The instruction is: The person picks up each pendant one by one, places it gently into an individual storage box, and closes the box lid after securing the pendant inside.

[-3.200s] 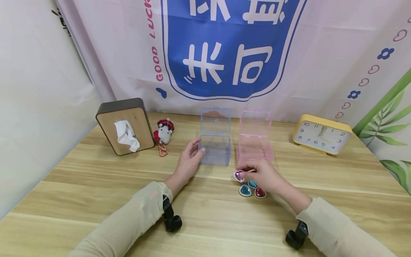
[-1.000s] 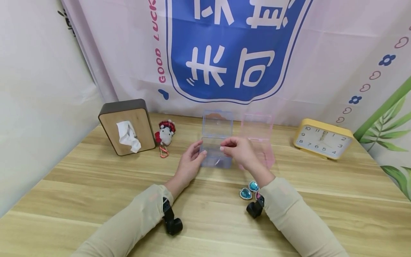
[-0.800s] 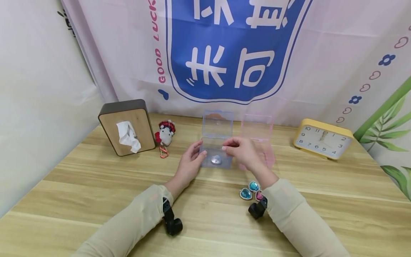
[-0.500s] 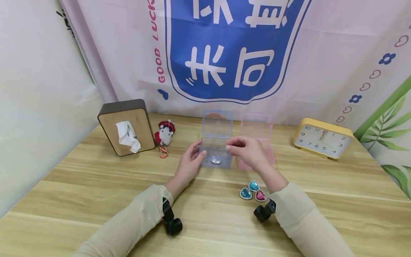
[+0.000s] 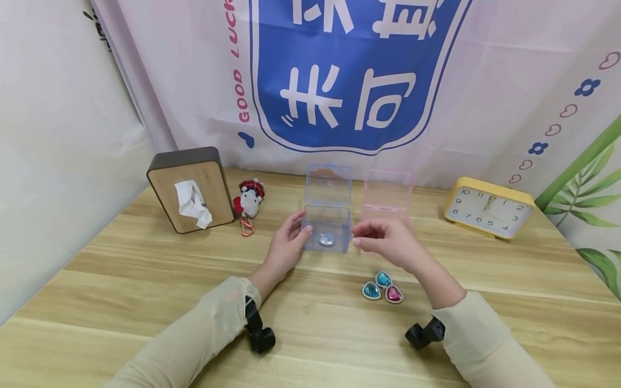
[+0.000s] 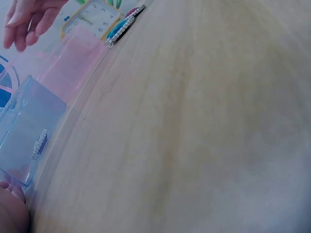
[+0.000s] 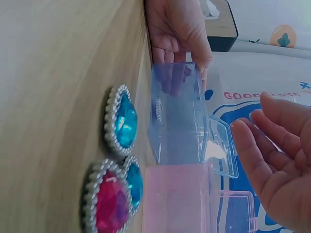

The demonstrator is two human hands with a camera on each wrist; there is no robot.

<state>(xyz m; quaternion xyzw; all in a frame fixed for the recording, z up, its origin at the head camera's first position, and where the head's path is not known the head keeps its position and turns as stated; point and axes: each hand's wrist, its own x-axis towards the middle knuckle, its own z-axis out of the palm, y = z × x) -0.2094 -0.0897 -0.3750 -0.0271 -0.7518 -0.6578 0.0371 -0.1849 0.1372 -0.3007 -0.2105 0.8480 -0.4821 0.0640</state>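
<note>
My left hand (image 5: 286,241) rests against the left side of a clear blue plastic box (image 5: 327,245), whose lid stands up. Its fingers lie fairly straight along the wall, the thumb near the rim. Inside on the floor lies one bead-edged gem (image 5: 326,240), pale in the head view. My right hand (image 5: 388,242) hovers just right of this box, thumb and fingers apart and holding nothing. It partly hides a clear pink box (image 5: 388,189), also with its lid up. In front on the table, two blue gems (image 7: 125,124) and a pink-red gem (image 7: 112,201) with pearly borders lie close together.
A tissue box (image 5: 223,186) leans at the back left, beside a small plush keychain (image 5: 249,202). The yellow clock (image 5: 487,209) stands at the back right. Behind the wooden table (image 5: 310,334) hangs a printed cloth (image 5: 194,108).
My right hand has carried the purple gem from the group into the blue box and let it go. It has since drawn back to the right. The left hand has stayed put.
</note>
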